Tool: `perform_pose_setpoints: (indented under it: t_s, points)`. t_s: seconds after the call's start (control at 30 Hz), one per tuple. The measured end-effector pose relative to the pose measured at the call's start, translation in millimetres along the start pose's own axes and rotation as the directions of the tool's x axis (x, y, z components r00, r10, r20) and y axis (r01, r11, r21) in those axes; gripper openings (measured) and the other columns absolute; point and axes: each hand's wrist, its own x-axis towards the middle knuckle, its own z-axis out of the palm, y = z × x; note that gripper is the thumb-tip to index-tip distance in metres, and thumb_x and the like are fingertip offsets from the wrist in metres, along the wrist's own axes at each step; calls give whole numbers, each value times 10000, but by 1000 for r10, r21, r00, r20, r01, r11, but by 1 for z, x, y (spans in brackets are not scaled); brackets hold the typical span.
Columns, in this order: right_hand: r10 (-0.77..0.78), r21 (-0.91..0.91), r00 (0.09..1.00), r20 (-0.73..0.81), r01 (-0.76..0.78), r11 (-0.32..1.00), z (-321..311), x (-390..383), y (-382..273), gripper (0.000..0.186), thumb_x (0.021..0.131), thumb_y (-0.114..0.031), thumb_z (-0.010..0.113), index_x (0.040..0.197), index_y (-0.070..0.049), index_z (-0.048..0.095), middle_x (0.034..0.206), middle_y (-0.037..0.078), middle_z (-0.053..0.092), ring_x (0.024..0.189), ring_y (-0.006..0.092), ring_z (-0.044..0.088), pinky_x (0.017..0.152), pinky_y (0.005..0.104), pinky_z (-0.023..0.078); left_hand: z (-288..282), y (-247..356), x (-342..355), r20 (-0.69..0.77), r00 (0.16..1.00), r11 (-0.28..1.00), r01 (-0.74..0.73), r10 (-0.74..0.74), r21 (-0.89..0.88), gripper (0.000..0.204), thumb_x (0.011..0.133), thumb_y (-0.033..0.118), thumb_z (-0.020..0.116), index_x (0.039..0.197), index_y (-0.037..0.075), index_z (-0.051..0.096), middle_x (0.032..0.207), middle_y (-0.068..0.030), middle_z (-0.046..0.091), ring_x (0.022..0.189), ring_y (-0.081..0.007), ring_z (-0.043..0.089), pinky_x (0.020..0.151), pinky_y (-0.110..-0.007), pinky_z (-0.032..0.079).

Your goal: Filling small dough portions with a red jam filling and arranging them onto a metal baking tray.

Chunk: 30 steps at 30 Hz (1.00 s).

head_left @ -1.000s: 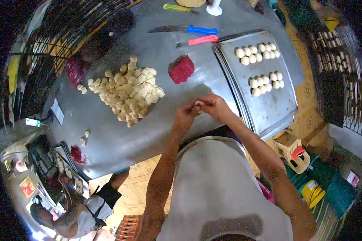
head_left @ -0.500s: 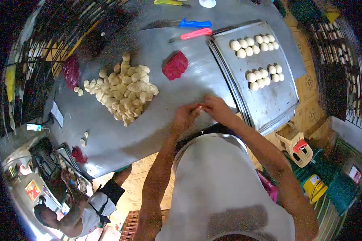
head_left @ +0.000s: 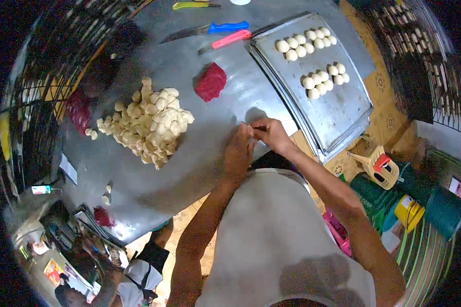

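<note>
My left hand (head_left: 238, 146) and my right hand (head_left: 272, 134) meet over the front edge of the grey metal table (head_left: 200, 138). Both have curled fingers, with the fingertips pinched together. Whatever lies between them is small and mostly hidden by the fingers. Beyond my hands sits a crumbly dark-pink lump (head_left: 210, 82). Left of it spreads a heap of pale dough pieces (head_left: 153, 120). On the right, a metal baking tray (head_left: 338, 120) carries two groups of smooth round dough balls (head_left: 301, 50), set in paired rows.
A blue-handled knife (head_left: 228, 27), a pink-handled knife (head_left: 231, 39) and a yellow-handled one (head_left: 189, 5) lie at the far side. A dark-red bag (head_left: 78, 112) rests at left. Another person (head_left: 138, 279) works lower left. A plastic stool (head_left: 376, 166) and a yellow bucket (head_left: 409, 212) stand right.
The view has shifted, so the table's contents sit further left. My left hand has turned more upright, close beside the right one; both stay pinched together.
</note>
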Motion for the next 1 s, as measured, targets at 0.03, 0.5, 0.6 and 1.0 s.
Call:
perform_pose_setpoints:
  t_s: [0.03,0.5,0.6,1.0]
  points:
    - [4,0,1000,-9,-4,1000,-1,3,3,170,857,-103,734,989,5,728,926,171,740,769,195,689,698,351,529,-3,3,5,5,998,997,67,-67,26,702,870,28,729,1480,59,384,1168,-203,667,1118,-390,628,908,-455,531]
    - [28,413,1000,13,-31,910,-43,-16,-8,328,949,-162,682,1244,-51,593,1051,91,652,888,130,599,793,301,516,32,8,50,303,763,419,588,-571,-692,302,921,104,701,1184,-34,643,1033,-87,707,948,-152,654,884,-310,531]
    - [-30,182,991,-131,54,982,-78,-10,-2,235,945,-143,686,1145,-33,629,947,37,656,852,107,592,777,281,512,51,42,80,364,756,436,626,-545,-647,246,925,112,688,1113,-48,688,1045,-83,693,959,-160,637,892,-296,514]
    - [-451,-645,673,-587,-53,762,-365,63,3,258,856,-208,697,999,7,696,883,218,698,737,307,647,668,414,499,45,47,126,292,902,739,429,-317,-520,354,1010,143,600,1345,30,592,1093,-64,682,935,-122,623,823,-256,511]
